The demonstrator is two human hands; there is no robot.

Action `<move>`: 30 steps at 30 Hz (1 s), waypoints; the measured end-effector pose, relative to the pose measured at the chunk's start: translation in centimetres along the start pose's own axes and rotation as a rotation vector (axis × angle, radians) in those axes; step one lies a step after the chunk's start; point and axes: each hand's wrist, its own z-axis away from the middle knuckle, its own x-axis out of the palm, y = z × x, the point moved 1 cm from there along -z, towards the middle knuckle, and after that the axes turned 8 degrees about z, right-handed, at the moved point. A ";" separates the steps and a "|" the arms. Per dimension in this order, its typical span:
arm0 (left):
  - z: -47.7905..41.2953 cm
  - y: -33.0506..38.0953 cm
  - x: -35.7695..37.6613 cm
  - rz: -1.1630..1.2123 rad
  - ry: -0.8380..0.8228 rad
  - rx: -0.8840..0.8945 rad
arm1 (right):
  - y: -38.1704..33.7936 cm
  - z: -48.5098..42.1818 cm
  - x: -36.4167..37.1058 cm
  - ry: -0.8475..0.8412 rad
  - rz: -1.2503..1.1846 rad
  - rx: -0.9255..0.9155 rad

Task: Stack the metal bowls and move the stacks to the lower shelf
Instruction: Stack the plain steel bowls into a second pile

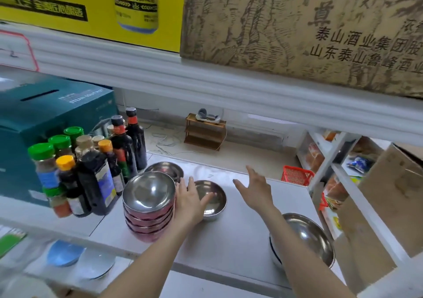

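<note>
Partly done: one stack (pixel 148 208) built, loose bowls (pixel 211 198) remain, left hand (pixel 190 202) open between them, right hand (pixel 254 189) open, empty

Centre of frame: left hand (pixel 190 202) rests on the near rim of a single metal bowl (pixel 211 200) on the white shelf (pixel 229 240). Just left stands a stack of metal bowls (pixel 148 206). Right hand (pixel 255 189) hovers open, fingers spread, right of the single bowl. Lower right: large metal bowl (pixel 306 238). Left: sauce bottles (pixel 91 165).
</note>
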 end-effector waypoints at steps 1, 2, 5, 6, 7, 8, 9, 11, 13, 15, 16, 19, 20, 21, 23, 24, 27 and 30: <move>-0.1 -0.4 0.5 -0.017 0.009 -0.014 | -0.2 -0.3 0.9 -0.015 -0.004 -0.016; -0.2 -0.8 0.9 -0.040 0.020 -0.022 | -0.3 -0.6 1.9 -0.032 -0.009 -0.032; -0.3 -2.0 2.1 -0.038 0.037 -0.053 | -0.3 -1.1 4.7 -0.089 -0.036 -0.061; -0.3 -2.4 2.4 -0.018 0.028 -0.074 | -0.2 -1.2 5.6 -0.112 -0.053 -0.065; -0.2 -2.8 2.7 0.007 0.017 -0.100 | -0.2 -1.2 6.4 -0.139 -0.065 -0.068; -0.2 -3.1 2.9 0.033 0.007 -0.125 | -0.1 -1.2 7.2 -0.167 -0.073 -0.073; -0.2 -3.3 3.1 0.058 0.003 -0.144 | 0.0 -1.1 7.9 -0.194 -0.075 -0.079; -0.2 -3.5 3.4 0.090 0.006 -0.159 | 0.2 -0.9 9.2 -0.238 -0.086 -0.089; -0.4 -3.6 3.5 0.103 0.015 -0.157 | 0.3 -0.7 10.2 -0.262 -0.129 -0.084; -0.5 -3.7 3.5 0.110 0.028 -0.166 | 0.4 -0.6 10.7 -0.264 -0.195 -0.062; -0.5 -3.8 3.4 0.110 0.032 -0.171 | 0.4 -0.5 10.9 -0.262 -0.221 -0.053; -0.4 -3.9 3.4 0.117 0.025 -0.176 | 0.5 -0.5 11.0 -0.262 -0.259 -0.045; -0.4 -4.0 3.4 0.125 0.020 -0.174 | 0.5 -0.5 11.0 -0.261 -0.272 -0.043; -0.3 -4.0 3.3 0.133 0.014 -0.169 | 0.5 -0.4 11.0 -0.258 -0.287 -0.041; -0.2 -4.0 3.2 0.138 -0.003 -0.158 | 0.6 0.0 11.0 -0.251 -0.307 -0.035; -0.1 -4.0 3.1 0.139 -0.011 -0.153 | 0.7 0.1 11.0 -0.249 -0.313 -0.029; 0.4 -3.6 2.6 0.149 -0.032 -0.131 | 0.8 0.8 10.3 -0.236 -0.314 -0.010; 0.7 -2.4 1.9 0.163 -0.042 -0.092 | 0.7 1.5 8.7 -0.194 -0.312 -0.012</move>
